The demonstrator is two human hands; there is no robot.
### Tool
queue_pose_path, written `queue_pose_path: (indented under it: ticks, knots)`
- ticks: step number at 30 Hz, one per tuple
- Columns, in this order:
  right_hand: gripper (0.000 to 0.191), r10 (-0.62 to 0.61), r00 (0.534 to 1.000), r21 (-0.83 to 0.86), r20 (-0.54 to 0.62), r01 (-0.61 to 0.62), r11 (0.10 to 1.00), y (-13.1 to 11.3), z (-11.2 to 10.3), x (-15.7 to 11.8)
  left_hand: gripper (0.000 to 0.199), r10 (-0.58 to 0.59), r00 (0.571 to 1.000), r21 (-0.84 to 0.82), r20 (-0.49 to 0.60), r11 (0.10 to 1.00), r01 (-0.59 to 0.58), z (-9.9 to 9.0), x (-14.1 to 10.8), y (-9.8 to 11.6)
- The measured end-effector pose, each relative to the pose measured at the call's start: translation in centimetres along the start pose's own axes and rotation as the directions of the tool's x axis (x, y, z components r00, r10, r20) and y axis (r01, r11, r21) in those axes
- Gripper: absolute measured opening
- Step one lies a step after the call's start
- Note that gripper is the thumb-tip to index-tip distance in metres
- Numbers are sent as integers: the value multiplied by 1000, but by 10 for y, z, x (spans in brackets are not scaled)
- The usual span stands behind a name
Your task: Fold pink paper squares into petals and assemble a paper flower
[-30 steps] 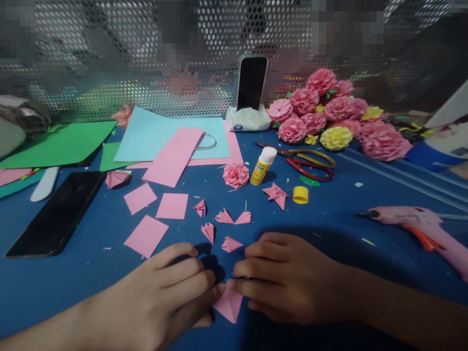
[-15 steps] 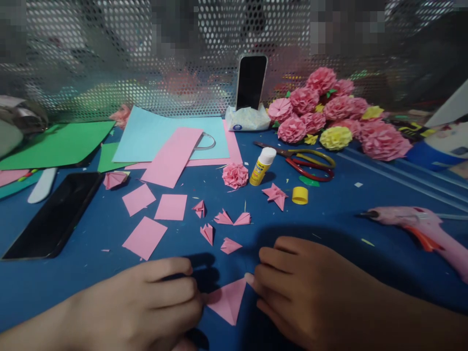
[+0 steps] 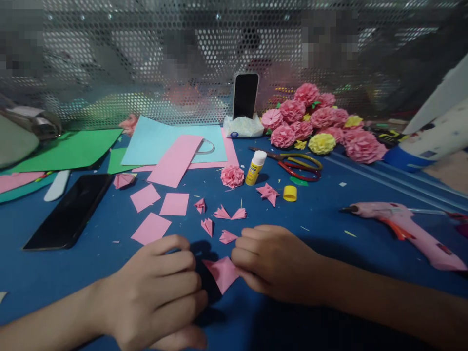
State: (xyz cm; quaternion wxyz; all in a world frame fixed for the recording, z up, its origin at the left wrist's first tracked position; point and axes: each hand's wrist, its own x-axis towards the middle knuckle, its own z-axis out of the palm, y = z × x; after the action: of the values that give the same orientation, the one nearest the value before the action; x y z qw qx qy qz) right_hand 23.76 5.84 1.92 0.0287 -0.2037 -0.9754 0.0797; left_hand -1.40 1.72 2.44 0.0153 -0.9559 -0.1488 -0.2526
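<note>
A small folded piece of pink paper (image 3: 223, 274) with creased flaps is just above the table between my hands. My right hand (image 3: 272, 263) is closed, its fingertips pinching the paper's right corner. My left hand (image 3: 157, 292) is beside the paper's left corner, fingers loosely bent, thumb apart from the index finger, with nothing visible in it. Beyond the hands lie several small folded pink paper pieces (image 3: 207, 226). Further left are pink paper squares (image 3: 151, 228). A pink paper star (image 3: 268, 194) rests to the right of a small paper flower (image 3: 232, 176).
A capped glue stick (image 3: 255, 168), a yellow cap (image 3: 290, 193) and scissors (image 3: 300, 165) are ahead. A pink glue gun (image 3: 398, 219) lies right, a black phone (image 3: 69, 212) left. Paper flowers (image 3: 292, 114) and an upright phone (image 3: 245, 95) stand before the perforated metal panel (image 3: 146, 73).
My left hand has come off the paper's left corner, its thumb now apart. My right hand still holds the paper, which has turned and shifted up. The view has tilted slightly.
</note>
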Motion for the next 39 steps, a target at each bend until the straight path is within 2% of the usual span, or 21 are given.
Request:
queue_pose_path:
  ticks: [4, 8, 14, 19, 27, 31, 34, 36, 39]
  knots:
    - [8, 70, 993, 65, -95, -64, 996, -5, 3, -3, 29, 28, 1000, 81, 7, 996, -29, 4, 2, 9]
    - [7, 82, 979, 101, -187, -64, 993, -7, 8, -7, 29, 1, 1000, 136, 15, 991, -3, 10, 0, 14]
    - [16, 144, 982, 302, -121, -101, 948, -6, 10, -10, 29, 11, 999, 198, 38, 980, -18, 14, -3, 15]
    - [22, 104, 988, 483, -116, -36, 875, 4, 10, -12, 29, 28, 997, 206, 67, 978, -41, 15, -6, 16]
    - [36, 78, 985, 540, -153, 17, 841, 9, 13, -7, 30, -38, 998, 137, 51, 990, 31, 17, -8, 19]
    - [36, 199, 969, 591, -149, -74, 803, 8, 12, -4, 34, -6, 997, 158, 72, 987, -5, 15, -8, 21]
    - [34, 200, 963, 567, -183, -62, 821, 7, 13, -4, 35, 46, 996, 216, 82, 974, -63, 14, -9, 21]
    - [28, 110, 960, 483, -257, 29, 875, 6, 17, -4, 36, 93, 988, 249, 126, 961, -122, 13, -9, 20]
    - [20, -31, 929, 281, -369, 144, 949, 4, 21, -5, 34, 163, 966, 261, 203, 941, -214, 12, -11, 18]
